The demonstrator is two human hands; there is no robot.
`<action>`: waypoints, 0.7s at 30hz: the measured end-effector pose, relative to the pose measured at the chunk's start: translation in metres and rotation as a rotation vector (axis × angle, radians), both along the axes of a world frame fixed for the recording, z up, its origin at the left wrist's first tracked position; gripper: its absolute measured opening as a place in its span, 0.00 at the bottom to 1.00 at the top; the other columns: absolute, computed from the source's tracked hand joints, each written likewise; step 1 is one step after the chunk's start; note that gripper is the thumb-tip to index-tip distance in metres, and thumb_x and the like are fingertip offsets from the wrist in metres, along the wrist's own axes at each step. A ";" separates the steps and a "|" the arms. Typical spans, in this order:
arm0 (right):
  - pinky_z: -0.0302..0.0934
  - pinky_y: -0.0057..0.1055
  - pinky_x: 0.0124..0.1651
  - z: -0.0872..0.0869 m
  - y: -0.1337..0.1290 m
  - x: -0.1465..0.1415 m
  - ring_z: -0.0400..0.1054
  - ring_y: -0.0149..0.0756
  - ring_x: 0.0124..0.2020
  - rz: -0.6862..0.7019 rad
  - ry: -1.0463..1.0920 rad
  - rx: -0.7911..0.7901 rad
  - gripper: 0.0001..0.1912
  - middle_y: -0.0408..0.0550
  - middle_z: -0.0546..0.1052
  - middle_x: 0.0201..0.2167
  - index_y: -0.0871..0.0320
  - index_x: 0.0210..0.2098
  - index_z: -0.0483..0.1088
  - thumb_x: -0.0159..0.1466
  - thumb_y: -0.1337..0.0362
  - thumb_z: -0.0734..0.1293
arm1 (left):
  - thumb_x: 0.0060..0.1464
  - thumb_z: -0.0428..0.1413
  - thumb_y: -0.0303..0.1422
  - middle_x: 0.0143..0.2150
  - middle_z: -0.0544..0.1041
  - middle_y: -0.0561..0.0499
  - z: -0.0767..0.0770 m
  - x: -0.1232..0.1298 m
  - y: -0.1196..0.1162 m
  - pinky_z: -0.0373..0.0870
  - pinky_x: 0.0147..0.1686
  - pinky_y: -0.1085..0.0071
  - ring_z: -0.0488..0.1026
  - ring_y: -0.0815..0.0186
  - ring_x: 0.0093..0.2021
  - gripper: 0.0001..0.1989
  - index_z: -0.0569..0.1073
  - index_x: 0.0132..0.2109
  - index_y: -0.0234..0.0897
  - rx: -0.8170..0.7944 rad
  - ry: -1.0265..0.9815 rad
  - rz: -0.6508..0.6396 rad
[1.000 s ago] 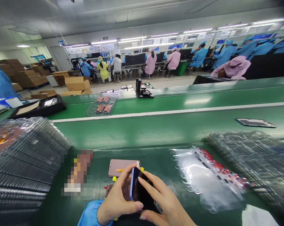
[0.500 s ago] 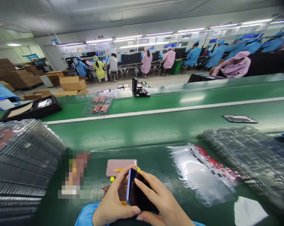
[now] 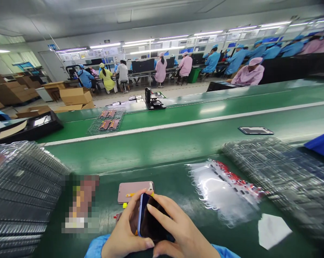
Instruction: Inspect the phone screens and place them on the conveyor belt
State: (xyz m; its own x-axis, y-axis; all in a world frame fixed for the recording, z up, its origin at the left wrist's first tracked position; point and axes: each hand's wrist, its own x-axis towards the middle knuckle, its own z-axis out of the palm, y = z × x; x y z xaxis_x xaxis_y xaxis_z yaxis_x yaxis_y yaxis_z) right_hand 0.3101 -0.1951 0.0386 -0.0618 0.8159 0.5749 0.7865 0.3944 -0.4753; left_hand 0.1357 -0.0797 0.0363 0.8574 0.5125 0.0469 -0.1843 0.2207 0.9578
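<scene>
A dark phone with a blue-violet edge [image 3: 158,223] is tilted up between both hands at the bottom middle. My left hand [image 3: 125,229] grips its left edge, thumb at the bottom and fingers near the top. My right hand [image 3: 178,229] is closed over the dark screen side, fingertips resting on the glass. Just beyond my hands lies a pinkish phone screen part [image 3: 132,189] with an orange flex strip and a yellow tab. A further brownish part, with a red tip at its edge, is mostly hidden behind my left hand.
Stacked clear trays [image 3: 30,186] rise on the left, and more clear trays [image 3: 280,172] lie at right. Clear films with red tabs [image 3: 223,190] and white paper [image 3: 273,230] lie nearer me. A green conveyor [image 3: 178,120] runs across, holding a tray of screen parts [image 3: 108,120]. Co-workers sit beyond.
The camera view has turned slightly, shifting most things a little to the left. Both hands keep the same hold on the phone, with little change in finger position.
</scene>
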 end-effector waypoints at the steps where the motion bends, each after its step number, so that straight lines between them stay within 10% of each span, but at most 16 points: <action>1: 0.63 0.49 0.60 0.001 0.000 0.000 0.61 0.54 0.63 -0.012 -0.022 -0.006 0.45 0.62 0.67 0.63 0.55 0.67 0.55 0.58 0.41 0.68 | 0.40 0.71 0.39 0.68 0.61 0.42 -0.001 0.000 0.000 0.52 0.67 0.53 0.56 0.47 0.69 0.47 0.60 0.66 0.50 -0.011 -0.007 -0.004; 7: 0.53 0.63 0.63 -0.004 0.000 -0.008 0.59 0.56 0.65 -0.153 -0.056 -0.043 0.34 0.60 0.67 0.63 0.52 0.67 0.56 0.65 0.52 0.67 | 0.41 0.70 0.42 0.71 0.57 0.44 -0.003 0.008 0.002 0.46 0.69 0.54 0.49 0.49 0.71 0.48 0.59 0.68 0.50 -0.107 -0.012 -0.029; 14: 0.59 0.51 0.63 -0.006 0.004 0.000 0.63 0.52 0.62 -0.126 0.605 -0.280 0.38 0.60 0.70 0.61 0.55 0.67 0.55 0.65 0.42 0.63 | 0.57 0.60 0.41 0.42 0.81 0.44 0.024 0.021 0.017 0.78 0.40 0.66 0.79 0.60 0.41 0.16 0.78 0.48 0.35 -0.400 0.144 0.230; 18: 0.69 0.35 0.43 0.000 0.004 0.008 0.74 0.40 0.38 0.067 0.953 -0.579 0.24 0.49 0.79 0.33 0.58 0.42 0.77 0.69 0.47 0.58 | 0.56 0.61 0.39 0.39 0.81 0.46 0.032 0.018 0.034 0.78 0.34 0.70 0.78 0.64 0.36 0.14 0.77 0.43 0.33 -0.432 0.149 0.276; 21: 0.61 0.26 0.28 -0.003 0.007 0.005 0.64 0.30 0.24 0.133 1.152 -0.633 0.23 0.40 0.69 0.21 0.60 0.28 0.73 0.65 0.46 0.64 | 0.57 0.61 0.40 0.42 0.81 0.44 0.029 0.016 0.039 0.79 0.39 0.65 0.79 0.61 0.39 0.16 0.76 0.46 0.31 -0.444 0.169 0.263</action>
State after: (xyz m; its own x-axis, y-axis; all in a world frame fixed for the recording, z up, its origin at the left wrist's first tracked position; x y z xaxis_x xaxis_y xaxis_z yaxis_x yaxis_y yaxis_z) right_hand 0.3147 -0.1884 0.0355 0.1029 0.9869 -0.1239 -0.2169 -0.0993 -0.9711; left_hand 0.1518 -0.0406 0.0655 0.6743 0.6500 -0.3506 -0.1391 0.5780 0.8041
